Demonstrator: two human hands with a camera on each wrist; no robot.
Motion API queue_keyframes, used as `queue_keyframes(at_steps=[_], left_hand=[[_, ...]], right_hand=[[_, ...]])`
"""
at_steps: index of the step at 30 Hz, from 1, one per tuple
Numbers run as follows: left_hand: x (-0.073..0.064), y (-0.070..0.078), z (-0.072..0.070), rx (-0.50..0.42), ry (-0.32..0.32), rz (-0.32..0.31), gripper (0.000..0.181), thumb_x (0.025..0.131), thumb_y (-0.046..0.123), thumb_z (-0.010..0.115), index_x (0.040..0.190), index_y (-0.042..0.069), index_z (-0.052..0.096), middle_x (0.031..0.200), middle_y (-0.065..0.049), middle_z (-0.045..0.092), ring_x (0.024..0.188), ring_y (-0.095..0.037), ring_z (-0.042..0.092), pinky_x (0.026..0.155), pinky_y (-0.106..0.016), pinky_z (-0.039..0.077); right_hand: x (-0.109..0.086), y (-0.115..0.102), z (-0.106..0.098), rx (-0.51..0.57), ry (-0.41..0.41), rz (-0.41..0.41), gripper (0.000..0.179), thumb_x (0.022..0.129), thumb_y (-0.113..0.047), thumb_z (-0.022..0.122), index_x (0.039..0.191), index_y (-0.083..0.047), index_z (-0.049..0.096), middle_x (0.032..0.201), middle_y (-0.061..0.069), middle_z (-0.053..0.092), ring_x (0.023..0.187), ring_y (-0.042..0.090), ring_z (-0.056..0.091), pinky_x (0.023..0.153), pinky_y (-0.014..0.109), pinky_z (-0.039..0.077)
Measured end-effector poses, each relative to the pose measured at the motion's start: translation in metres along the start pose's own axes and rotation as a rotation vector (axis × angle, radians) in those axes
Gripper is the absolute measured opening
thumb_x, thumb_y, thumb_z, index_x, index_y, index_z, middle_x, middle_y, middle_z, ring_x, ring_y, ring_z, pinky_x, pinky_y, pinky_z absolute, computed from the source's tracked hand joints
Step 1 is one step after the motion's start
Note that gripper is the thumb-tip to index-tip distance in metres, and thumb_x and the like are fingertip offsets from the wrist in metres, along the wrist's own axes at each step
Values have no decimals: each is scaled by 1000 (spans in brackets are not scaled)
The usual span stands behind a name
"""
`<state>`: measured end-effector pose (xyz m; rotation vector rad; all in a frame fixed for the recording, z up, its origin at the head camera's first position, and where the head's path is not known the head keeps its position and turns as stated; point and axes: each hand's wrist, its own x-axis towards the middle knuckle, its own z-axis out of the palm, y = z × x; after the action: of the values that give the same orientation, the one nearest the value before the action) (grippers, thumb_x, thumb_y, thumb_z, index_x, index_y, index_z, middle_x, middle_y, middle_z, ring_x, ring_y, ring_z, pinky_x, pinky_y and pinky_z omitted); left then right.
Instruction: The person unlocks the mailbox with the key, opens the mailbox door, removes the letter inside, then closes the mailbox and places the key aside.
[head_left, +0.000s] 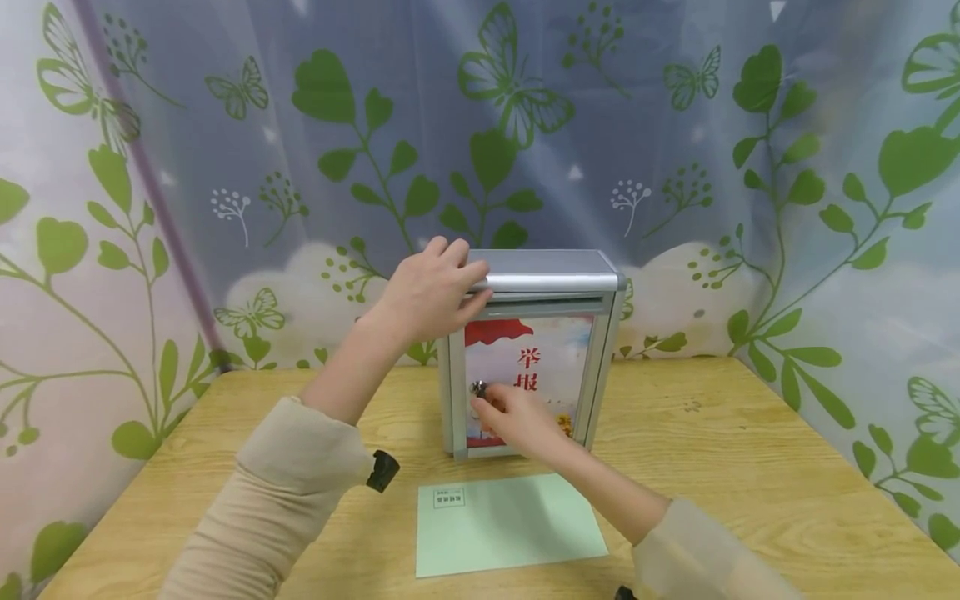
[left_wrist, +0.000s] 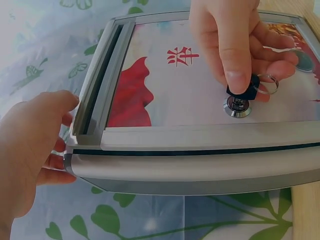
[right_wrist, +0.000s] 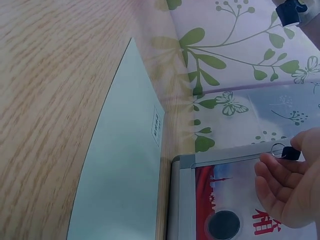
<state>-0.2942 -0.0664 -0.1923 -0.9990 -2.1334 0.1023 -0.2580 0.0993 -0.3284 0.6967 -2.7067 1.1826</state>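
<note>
A silver metal-framed drop box (head_left: 540,262) stands upright on the table, with a slot (head_left: 543,305) near its top and a poster with red characters on the front. My left hand (head_left: 427,287) holds its top left corner, thumb at the front edge and fingers over the top. Low on the left of the front, my right hand (head_left: 525,421) pinches a black-headed key (left_wrist: 245,90) between thumb and forefinger. The key stands in a round chrome lock (left_wrist: 237,110), its blade hidden inside. From its head hangs a metal ring (left_wrist: 270,84).
A pale green envelope (head_left: 510,529) with a small printed box lies flat on the wooden table (head_left: 712,475) in front of the drop box. Behind the table hangs a curtain (head_left: 420,108) with green leaves and butterflies.
</note>
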Motion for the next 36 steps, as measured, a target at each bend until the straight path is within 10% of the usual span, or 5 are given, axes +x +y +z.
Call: queue_keyframes(at_steps=[36], left_hand=[[-3,1,3,17,30,0,10,89,8,51,92,8,60,85,-10,49,73,-26,42,52,-29,42]], right_hand=[[13,-3,4,-32,18,46,28,96,-26,51,73,-10,56,60,-1,53,48,15,45,47,28,36]])
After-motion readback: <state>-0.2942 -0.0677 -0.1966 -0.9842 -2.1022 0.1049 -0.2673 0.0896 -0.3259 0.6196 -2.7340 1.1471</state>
